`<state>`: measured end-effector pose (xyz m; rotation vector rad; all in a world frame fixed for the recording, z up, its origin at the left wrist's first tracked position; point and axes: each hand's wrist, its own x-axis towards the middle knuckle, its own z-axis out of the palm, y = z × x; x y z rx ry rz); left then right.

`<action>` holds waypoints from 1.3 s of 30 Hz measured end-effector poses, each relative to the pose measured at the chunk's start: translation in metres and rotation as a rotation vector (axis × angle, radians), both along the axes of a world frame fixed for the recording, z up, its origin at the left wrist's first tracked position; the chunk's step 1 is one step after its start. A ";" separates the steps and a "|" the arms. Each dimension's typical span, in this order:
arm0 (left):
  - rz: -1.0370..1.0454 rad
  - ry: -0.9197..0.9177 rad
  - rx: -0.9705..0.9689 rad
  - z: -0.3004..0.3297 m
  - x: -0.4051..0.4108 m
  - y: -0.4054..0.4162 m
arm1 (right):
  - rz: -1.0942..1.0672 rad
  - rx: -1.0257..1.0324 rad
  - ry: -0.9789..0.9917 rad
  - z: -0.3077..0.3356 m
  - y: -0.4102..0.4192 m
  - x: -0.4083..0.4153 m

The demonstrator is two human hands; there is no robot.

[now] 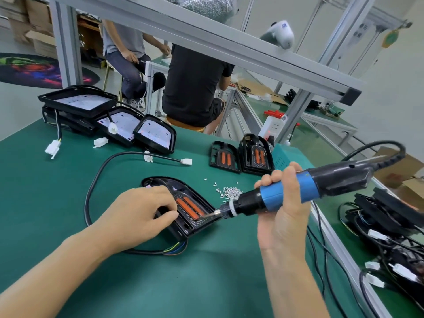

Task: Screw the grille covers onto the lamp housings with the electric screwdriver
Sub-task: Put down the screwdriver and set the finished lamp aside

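Observation:
A black lamp housing with a grille cover and two orange strips [190, 208] lies on the green mat at the centre. My left hand [140, 214] grips its left side, fingers curled over the edge. My right hand [281, 203] holds the blue and black electric screwdriver [298, 191], which points down to the left. Its bit touches the grille cover's right edge. A small heap of silver screws [230, 191] lies just behind the tool's nose.
Two more grille covers [241, 157] stand behind the screws. Several open lamp housings [110, 118] with white connectors sit at the back left. A black cable [91, 187] loops round the left. Wired housings [390, 226] pile up at the right. Two people sit beyond the bench.

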<state>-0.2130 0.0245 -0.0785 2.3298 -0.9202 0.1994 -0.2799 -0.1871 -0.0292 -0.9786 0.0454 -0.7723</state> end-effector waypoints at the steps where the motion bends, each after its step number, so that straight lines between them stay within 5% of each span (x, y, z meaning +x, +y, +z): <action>1: -0.003 0.003 -0.013 0.001 -0.001 0.001 | -0.045 -0.021 0.012 0.003 -0.007 -0.001; 10: 0.084 0.003 -0.151 -0.002 0.003 0.008 | -0.263 -0.183 0.401 0.015 -0.097 -0.006; 15: 0.311 -0.078 -0.230 -0.018 0.022 0.016 | -0.288 -0.532 0.831 -0.007 -0.140 -0.005; 23: 0.668 0.006 -0.047 -0.070 0.043 0.039 | -0.279 -1.130 1.389 -0.054 -0.165 0.002; 39: 0.686 0.028 0.057 -0.092 0.051 0.046 | -0.338 -1.603 1.603 -0.068 -0.161 0.016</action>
